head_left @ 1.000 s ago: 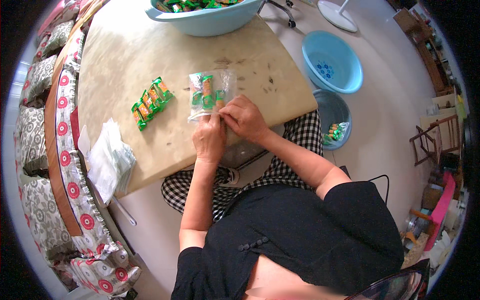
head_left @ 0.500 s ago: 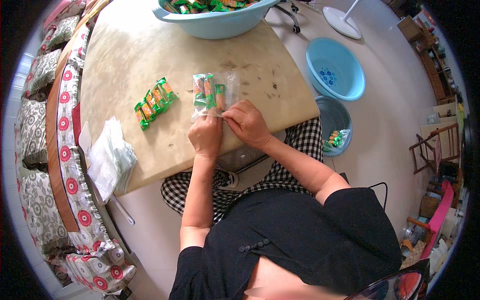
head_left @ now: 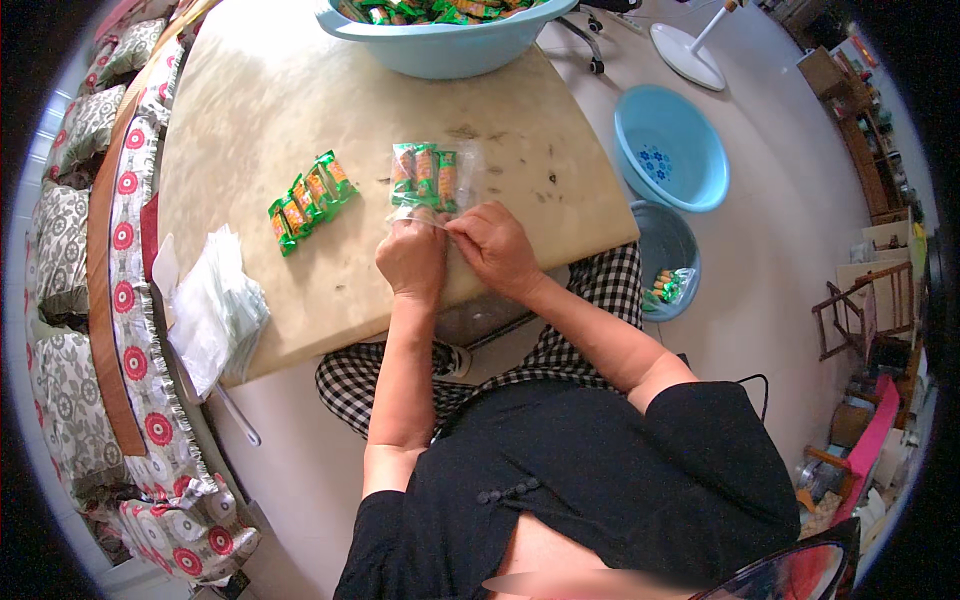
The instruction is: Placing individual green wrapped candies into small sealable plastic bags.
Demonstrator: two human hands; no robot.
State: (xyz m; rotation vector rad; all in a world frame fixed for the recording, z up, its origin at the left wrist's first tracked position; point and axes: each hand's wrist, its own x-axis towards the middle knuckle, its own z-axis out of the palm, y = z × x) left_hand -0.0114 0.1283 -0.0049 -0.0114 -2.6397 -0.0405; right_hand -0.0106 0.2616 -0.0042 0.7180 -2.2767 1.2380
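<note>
A clear plastic bag (head_left: 468, 172) lies on the table with three small green-and-orange snack packets (head_left: 424, 172) side by side inside it. My left hand (head_left: 411, 262) is closed at the bag's near edge, its fingertips partly hidden by the plastic. My right hand (head_left: 494, 246) pinches the same edge just to the right, thumb and forefinger together. To the left of the bag, several like packets (head_left: 312, 200) lie in a slanting row on the tabletop. A stack of empty clear bags (head_left: 222, 310) rests at the table's left edge.
The table (head_left: 300, 110) has a worn cream top. At its far side stands a large blue basin (head_left: 440, 55) heaped with packets. On the floor to the right are a light-blue basin (head_left: 690, 140) and a darker bucket (head_left: 655, 232) holding filled bags. A patterned sofa (head_left: 140, 330) runs along the left.
The packets in the bag now lie more evenly in line, the right one nearer the others. Both hands stay at the bag's edge, where the plastic is gathered more between them.
</note>
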